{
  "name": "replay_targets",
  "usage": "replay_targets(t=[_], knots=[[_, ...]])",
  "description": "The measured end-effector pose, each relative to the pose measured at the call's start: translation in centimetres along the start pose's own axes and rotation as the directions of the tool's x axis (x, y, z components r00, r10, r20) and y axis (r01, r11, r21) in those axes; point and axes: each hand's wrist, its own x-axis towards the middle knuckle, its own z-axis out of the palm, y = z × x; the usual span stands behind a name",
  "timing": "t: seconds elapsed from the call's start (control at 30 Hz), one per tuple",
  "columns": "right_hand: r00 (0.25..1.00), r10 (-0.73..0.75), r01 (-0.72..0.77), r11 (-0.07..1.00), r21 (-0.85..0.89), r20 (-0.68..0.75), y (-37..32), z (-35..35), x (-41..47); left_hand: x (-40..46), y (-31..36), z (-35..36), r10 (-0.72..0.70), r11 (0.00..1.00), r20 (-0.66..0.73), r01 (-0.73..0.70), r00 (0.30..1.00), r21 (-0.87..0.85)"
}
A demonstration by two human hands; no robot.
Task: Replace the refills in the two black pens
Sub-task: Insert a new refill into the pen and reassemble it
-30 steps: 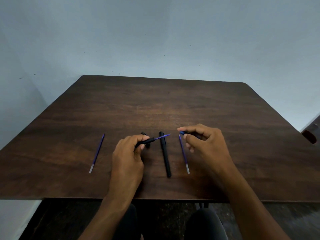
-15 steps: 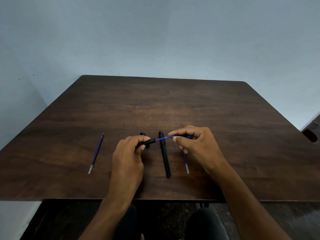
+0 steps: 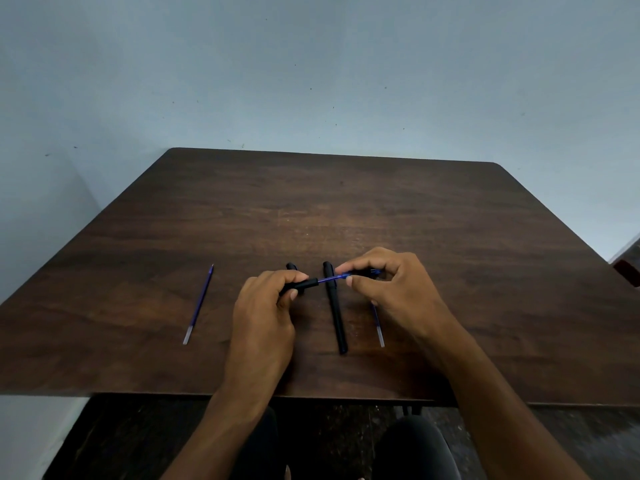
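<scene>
My left hand (image 3: 265, 313) grips a black pen barrel (image 3: 304, 285) above the table, with a blue refill (image 3: 330, 278) sticking out of its right end. My right hand (image 3: 391, 289) pinches the tip of that refill between thumb and forefinger; a small dark blue piece (image 3: 374, 271) shows behind its fingers. A second black pen (image 3: 335, 308) lies capped on the table between my hands. A black cap (image 3: 291, 266) lies behind my left hand. One loose blue refill (image 3: 198, 304) lies at the left, another (image 3: 378, 325) partly under my right hand.
The dark wooden table (image 3: 346, 209) stands against a pale blue wall. Its near edge runs just above my knees. A dark chair corner (image 3: 627, 271) shows at the far right edge.
My right hand moved left from beside the right refill and closed its fingertips on the refill sticking out of the barrel. The left hand stayed in place.
</scene>
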Motion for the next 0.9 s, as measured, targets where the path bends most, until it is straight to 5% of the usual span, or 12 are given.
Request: replay_targets(t=[0.3,0.9], knots=[[0.999,-0.044,0.046,0.984,-0.172,0.017,0.1,0.0,0.2,0.0,-0.1,0.0,0.007,1.0,0.014,-0.007,1.0,0.028],[0.995,0.058,-0.065,0.994,0.088,0.081,0.4,1.7,0.3,0.1,-0.8,0.5,0.033,0.999,0.021,-0.034,0.999,0.04]])
